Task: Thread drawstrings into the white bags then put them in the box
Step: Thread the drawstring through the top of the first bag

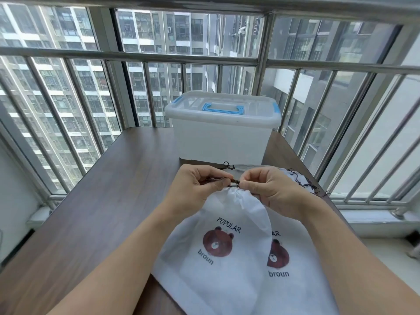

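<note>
Dark drawstring [229, 181] runs between the two hands, directly above the gathered mouth of the top white bag [227, 246]. Left hand [195, 189] pinches the cord with curled fingers; right hand [270, 189] pinches its other end at the bag's puckered opening. Bag lies on the wooden table [102, 201], printed with a brown bear, "POPULAR" and "broun". A second identical bag [295, 280] lies beneath it. Lidded translucent box [222, 130] with blue handle stands behind the hands.
</note>
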The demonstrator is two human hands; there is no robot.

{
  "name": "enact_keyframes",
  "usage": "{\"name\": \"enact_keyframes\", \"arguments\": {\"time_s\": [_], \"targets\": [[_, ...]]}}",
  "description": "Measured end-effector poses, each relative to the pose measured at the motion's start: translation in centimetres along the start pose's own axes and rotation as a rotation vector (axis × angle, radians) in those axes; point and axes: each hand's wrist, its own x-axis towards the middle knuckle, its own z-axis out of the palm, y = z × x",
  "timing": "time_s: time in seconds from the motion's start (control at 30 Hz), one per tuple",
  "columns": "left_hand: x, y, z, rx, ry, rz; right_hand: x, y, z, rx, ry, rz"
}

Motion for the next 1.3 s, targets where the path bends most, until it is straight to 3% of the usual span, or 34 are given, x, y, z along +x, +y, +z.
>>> {"name": "enact_keyframes", "arguments": {"time_s": [0.37, 0.63, 0.73, 1.3], "targets": [[0.0, 0.0, 0.3, -0.128, 0.047, -0.013, 0.1, -0.4, 1.1, 0.422, 0.103, 0.042], [-0.2, 0.0, 0.7, 0.042, 0.07, 0.043, 0.2, -0.7, 1.2, 0.387, 0.132, 0.162], [-0.3, 0.0, 0.8, 0.092, 0.096, 0.093, 0.2, -0.5, 1.2, 0.377, 0.131, 0.122], [-0.4, -0.2, 0.9, 0.101, 0.041, 0.166, 0.1, -0.6, 2.0, 0.356, 0.201, 0.171]]}}
